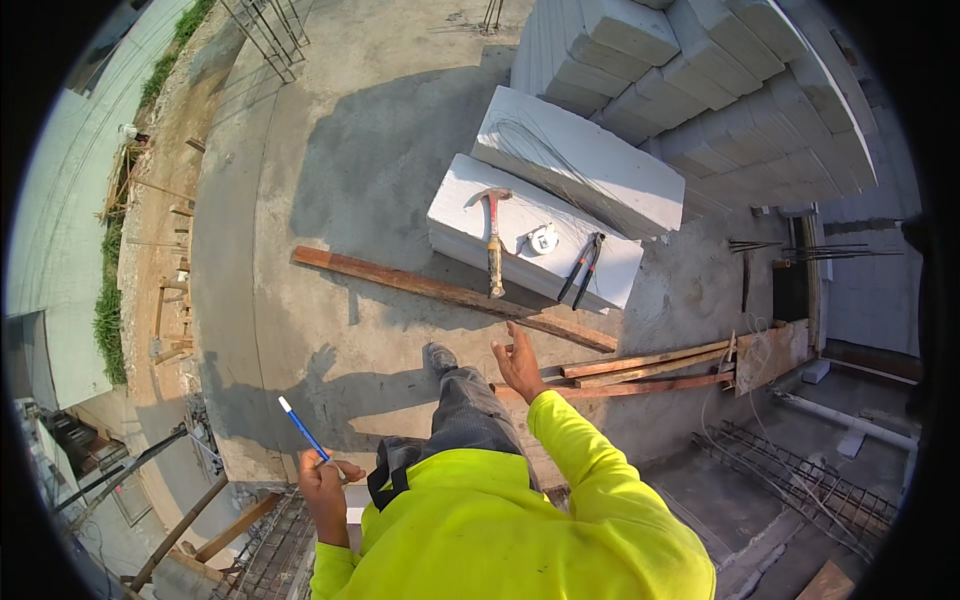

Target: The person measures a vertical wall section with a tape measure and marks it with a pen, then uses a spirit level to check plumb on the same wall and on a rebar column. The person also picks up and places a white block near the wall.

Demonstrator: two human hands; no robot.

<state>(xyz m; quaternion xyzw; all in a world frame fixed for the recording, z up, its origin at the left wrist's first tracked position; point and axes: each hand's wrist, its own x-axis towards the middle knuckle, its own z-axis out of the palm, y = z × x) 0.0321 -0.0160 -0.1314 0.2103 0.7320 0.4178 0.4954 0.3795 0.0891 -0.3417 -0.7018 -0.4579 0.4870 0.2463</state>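
In my left hand (322, 492) is a slim blue marker (302, 429) with a white end, tilted up and to the left. My right hand (520, 366) is held out with its fingers apart and nothing in it. Just beyond it a long reddish wooden beam (430, 290) lies on the concrete. Behind the beam, a white block (462, 202) bears a claw hammer (494, 238) with a red and worn yellow handle, a round white object (542, 239) whose kind I cannot make out, and pincers (582, 268) with dark and red handles.
Thin wire (540, 140) lies on a second white block (640, 192). A tall stack of blocks (690, 70) stands at the far right. Several boards (655, 368) lie right of my hand. Rebar cages (800, 480) lie lower right; upright rebar (268, 35) rises far left, near the slab's edge.
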